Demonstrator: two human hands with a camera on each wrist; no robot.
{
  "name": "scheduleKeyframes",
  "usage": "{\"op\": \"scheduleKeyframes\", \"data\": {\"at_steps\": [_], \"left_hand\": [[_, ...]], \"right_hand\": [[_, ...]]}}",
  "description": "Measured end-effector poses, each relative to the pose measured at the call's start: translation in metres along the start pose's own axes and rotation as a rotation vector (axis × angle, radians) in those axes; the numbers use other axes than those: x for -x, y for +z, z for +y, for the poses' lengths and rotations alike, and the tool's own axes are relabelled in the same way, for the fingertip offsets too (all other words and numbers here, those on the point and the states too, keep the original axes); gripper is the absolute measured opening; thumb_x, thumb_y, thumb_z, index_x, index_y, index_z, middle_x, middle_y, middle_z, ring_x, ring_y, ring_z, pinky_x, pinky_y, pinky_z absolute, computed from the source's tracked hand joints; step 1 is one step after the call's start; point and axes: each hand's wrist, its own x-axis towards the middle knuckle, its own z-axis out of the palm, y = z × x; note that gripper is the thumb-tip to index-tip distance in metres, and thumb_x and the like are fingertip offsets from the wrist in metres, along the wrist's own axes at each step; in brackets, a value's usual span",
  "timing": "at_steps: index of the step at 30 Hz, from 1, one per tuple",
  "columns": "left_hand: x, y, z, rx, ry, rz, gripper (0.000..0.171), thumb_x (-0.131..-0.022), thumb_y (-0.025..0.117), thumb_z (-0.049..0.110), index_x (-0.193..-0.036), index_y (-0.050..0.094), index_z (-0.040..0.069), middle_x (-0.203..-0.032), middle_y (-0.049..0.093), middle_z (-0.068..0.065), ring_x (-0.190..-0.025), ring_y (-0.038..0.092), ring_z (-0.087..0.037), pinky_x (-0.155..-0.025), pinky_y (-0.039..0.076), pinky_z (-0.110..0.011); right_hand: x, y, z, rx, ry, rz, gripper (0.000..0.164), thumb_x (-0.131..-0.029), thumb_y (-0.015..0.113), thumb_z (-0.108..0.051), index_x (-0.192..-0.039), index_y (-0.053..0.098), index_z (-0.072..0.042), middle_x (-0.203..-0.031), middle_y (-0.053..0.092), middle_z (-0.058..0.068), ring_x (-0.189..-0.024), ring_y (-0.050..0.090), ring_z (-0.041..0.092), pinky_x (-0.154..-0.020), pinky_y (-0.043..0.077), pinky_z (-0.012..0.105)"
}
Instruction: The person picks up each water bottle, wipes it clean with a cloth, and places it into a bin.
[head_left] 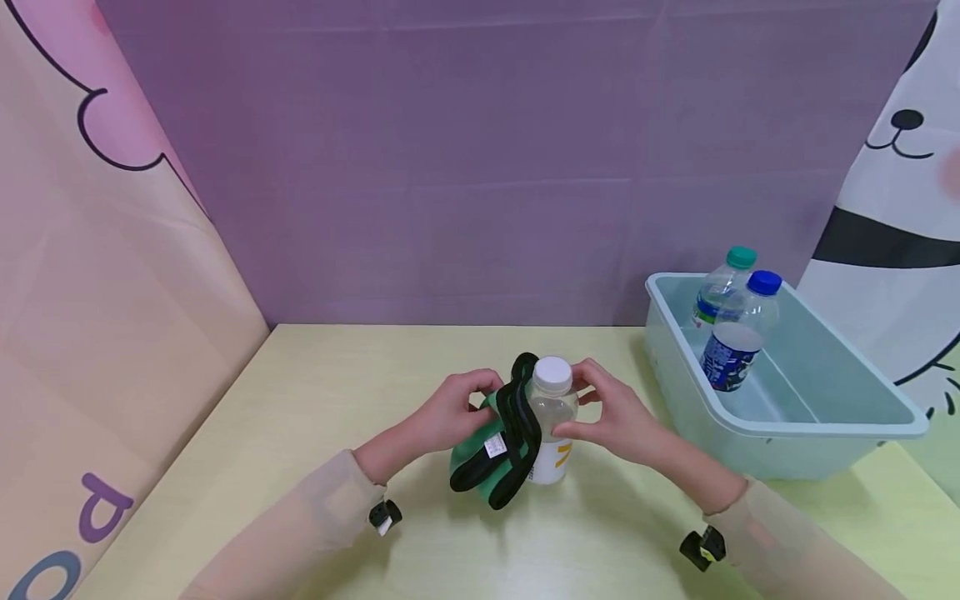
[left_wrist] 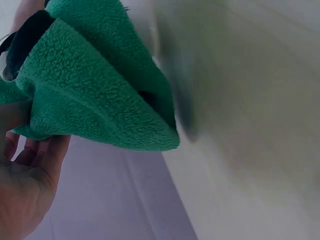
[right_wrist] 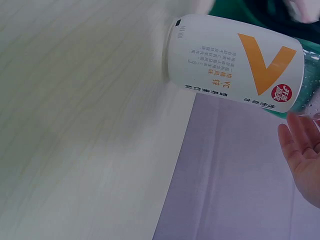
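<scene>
My left hand [head_left: 459, 408] pinches a folded green cloth [head_left: 513, 421] with black edging and a small white tag. In the left wrist view the fuzzy green cloth [left_wrist: 95, 90] covers much of the scene, with thumb and fingers on its edge. The cloth overlaps the left side of a clear plastic bottle [head_left: 550, 467] with a white cap and white label. My right hand [head_left: 621, 421] grips this bottle near its shoulder, thumb in front and fingers at the far side. An orange V shows on the bottle's label [right_wrist: 235, 62] in the right wrist view. The bottle stands upright at the table.
A light blue plastic tub [head_left: 810, 454] stands at the right of the table [head_left: 360, 358]. Inside it are a bottle with a green cap [head_left: 741, 257] and another with a blue cap [head_left: 764, 282]. A purple backdrop [head_left: 450, 167] rises behind the table.
</scene>
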Motion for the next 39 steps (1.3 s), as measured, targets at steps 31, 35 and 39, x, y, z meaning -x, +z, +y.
{"op": "scheduleKeyframes", "data": {"at_steps": [31,35,39], "left_hand": [[-0.006,-0.007,0.019,0.120,0.016,0.110,0.012,-0.089,0.061,-0.007,-0.093,0.062,0.003,-0.086,0.062,-0.004,-0.083,0.057,-0.019,-0.071,0.055,-0.030],[-0.005,-0.005,0.014,0.108,-0.013,0.086,0.013,-0.088,0.060,-0.009,-0.092,0.062,0.003,-0.086,0.062,-0.004,-0.085,0.056,-0.020,-0.070,0.055,-0.029],[-0.003,-0.002,0.006,0.084,-0.025,0.049,0.015,-0.087,0.060,-0.011,-0.090,0.061,0.004,-0.083,0.061,-0.001,-0.086,0.055,-0.019,-0.065,0.054,-0.028]], "right_hand": [[0.002,0.002,0.001,-0.013,0.008,0.009,0.056,-0.071,0.086,-0.009,-0.114,0.050,-0.005,-0.110,0.060,0.007,-0.100,0.057,0.024,-0.080,0.052,0.035],[0.002,0.002,0.002,-0.007,-0.004,0.017,0.056,-0.071,0.086,-0.008,-0.114,0.050,-0.004,-0.109,0.061,0.007,-0.099,0.057,0.023,-0.079,0.052,0.034],[0.002,0.002,0.003,-0.004,-0.007,0.015,0.056,-0.072,0.086,-0.009,-0.114,0.050,-0.004,-0.109,0.060,0.007,-0.099,0.058,0.023,-0.079,0.052,0.034]]}}
